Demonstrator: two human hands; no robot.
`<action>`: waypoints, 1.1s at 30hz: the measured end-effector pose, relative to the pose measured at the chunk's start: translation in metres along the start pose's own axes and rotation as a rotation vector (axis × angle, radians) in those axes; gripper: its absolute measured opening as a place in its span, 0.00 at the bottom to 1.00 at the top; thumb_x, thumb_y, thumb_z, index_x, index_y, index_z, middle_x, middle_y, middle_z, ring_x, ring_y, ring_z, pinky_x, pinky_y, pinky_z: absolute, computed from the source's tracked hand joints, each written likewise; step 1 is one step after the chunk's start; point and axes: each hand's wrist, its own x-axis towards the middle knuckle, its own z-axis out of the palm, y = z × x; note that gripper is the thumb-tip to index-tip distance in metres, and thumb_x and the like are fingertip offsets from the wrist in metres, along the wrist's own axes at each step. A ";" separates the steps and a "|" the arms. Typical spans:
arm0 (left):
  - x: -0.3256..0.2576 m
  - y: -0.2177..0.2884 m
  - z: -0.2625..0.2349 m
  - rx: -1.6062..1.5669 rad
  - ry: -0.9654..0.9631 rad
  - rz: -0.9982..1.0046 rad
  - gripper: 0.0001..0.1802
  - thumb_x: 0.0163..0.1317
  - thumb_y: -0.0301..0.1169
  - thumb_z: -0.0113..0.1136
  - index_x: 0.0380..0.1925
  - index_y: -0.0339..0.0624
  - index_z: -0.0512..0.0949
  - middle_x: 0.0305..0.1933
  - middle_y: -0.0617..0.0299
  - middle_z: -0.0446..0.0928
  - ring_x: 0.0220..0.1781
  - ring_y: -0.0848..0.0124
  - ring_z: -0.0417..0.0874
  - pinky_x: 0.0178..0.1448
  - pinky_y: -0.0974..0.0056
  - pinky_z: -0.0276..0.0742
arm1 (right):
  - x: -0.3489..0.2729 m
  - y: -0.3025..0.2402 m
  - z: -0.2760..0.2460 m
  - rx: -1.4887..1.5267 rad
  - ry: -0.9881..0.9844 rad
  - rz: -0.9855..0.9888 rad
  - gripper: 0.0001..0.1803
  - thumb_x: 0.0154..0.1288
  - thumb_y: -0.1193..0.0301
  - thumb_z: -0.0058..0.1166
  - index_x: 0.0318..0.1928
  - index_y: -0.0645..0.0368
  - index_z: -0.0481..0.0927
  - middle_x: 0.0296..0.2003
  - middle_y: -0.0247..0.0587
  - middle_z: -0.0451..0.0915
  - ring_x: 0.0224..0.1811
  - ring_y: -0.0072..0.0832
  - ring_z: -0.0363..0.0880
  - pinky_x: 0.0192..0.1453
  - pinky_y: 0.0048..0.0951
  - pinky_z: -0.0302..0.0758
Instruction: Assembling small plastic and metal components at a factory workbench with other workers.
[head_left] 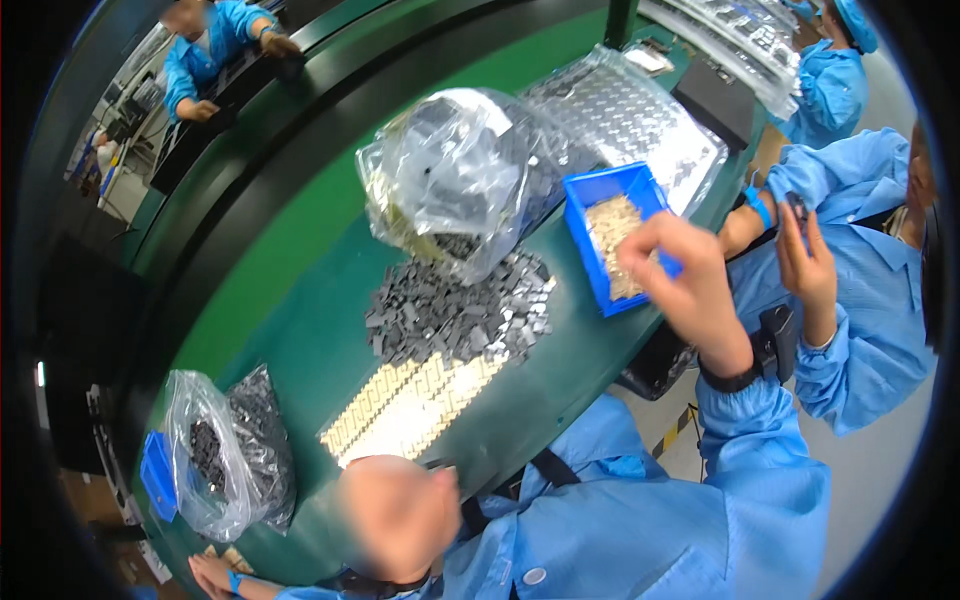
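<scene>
While right hand (690,285) partly hides blue bin (586,250), left hand (400,515) blurred, grips unclear; bag (440,170) abuts black pieces (455,315).

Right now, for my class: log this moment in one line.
right hand: over blue bin, tan pieces inside | left hand: blurred, near tan rows | dark pile: between tan rows and clear bag

On the bench (570,355), a pile of loose tabs (450,315) lies behind a tab array (405,405) and before a plastic bag (440,165); parts bin (587,255) right, filled bags (265,445) left.
</scene>
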 end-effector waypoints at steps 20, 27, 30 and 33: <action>-0.009 0.006 0.015 0.141 -0.073 0.319 0.12 0.44 0.27 0.67 0.32 0.52 0.80 0.32 0.71 0.67 0.37 0.77 0.71 0.52 0.62 0.65 | -0.037 -0.042 0.071 0.889 -0.767 0.084 0.08 0.58 0.70 0.54 0.31 0.63 0.75 0.28 0.37 0.74 0.33 0.27 0.73 0.40 0.26 0.69; 0.000 0.000 0.031 0.175 -0.118 0.154 0.14 0.44 0.28 0.65 0.34 0.47 0.79 0.36 0.64 0.70 0.37 0.70 0.72 0.50 0.58 0.65 | -0.041 -0.043 0.074 0.580 -0.525 -0.033 0.05 0.57 0.74 0.53 0.29 0.63 0.74 0.29 0.38 0.73 0.31 0.24 0.73 0.36 0.26 0.70; 0.011 -0.014 0.037 0.179 -0.140 0.080 0.16 0.43 0.27 0.64 0.36 0.43 0.77 0.38 0.60 0.70 0.38 0.66 0.73 0.46 0.57 0.66 | -0.041 -0.037 0.074 0.596 -0.256 0.073 0.03 0.56 0.77 0.53 0.30 0.64 0.74 0.29 0.38 0.73 0.30 0.24 0.72 0.34 0.23 0.70; 0.012 -0.041 0.054 0.219 -0.197 -0.012 0.15 0.43 0.25 0.63 0.34 0.39 0.76 0.38 0.57 0.71 0.38 0.62 0.73 0.43 0.58 0.67 | -0.042 -0.035 0.074 0.606 -0.186 0.072 0.03 0.56 0.78 0.54 0.31 0.66 0.75 0.29 0.39 0.73 0.30 0.23 0.72 0.33 0.22 0.70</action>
